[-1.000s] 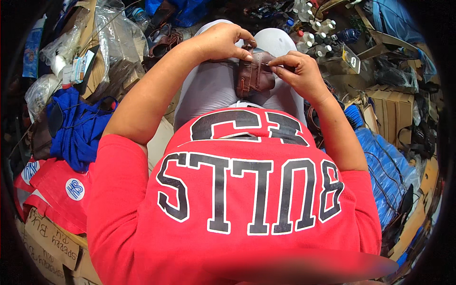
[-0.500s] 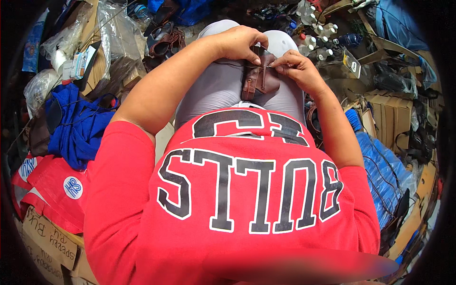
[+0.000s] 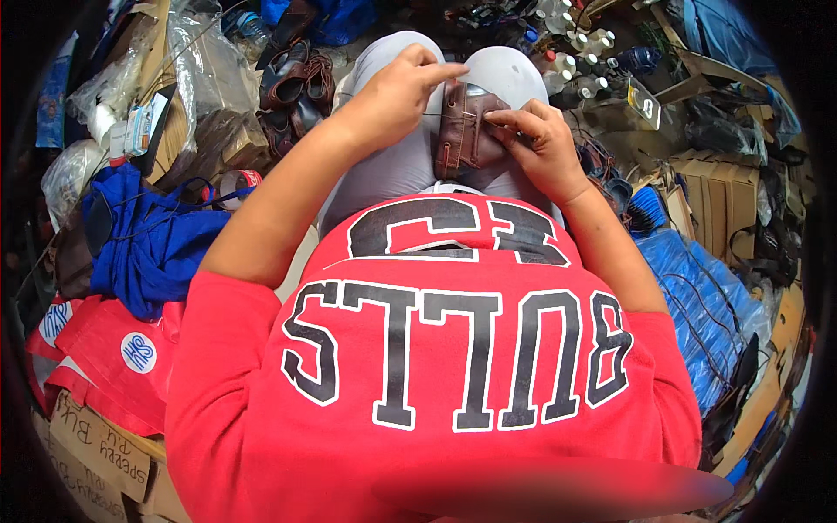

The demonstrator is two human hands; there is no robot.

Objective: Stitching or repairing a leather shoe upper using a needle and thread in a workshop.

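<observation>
A brown leather shoe (image 3: 469, 131) with stitched seams and side lacing rests across my lap between my thighs. My right hand (image 3: 542, 146) is closed at the shoe's right side, its thumb and bent fingers against the leather. Just left of the shoe, my left hand (image 3: 392, 100) is raised over my left thigh. One finger of it points right toward the top of the shoe, and the others are curled. What the curled fingers hold, if anything, is hidden; a thin thread may run there, too fine to make out.
Brown shoes (image 3: 296, 78) lie beyond my left knee. Several plastic bottles (image 3: 575, 65) stand past my right knee. Blue cloth (image 3: 144, 235) and red bags (image 3: 118, 349) are piled at left; cardboard (image 3: 719, 200) and blue plastic sheeting (image 3: 689, 296) lie at right.
My left hand has lifted off the shoe and moved left. My right hand has shifted slightly down and stays at the shoe's right side. The shoe shows more of its upper now.
</observation>
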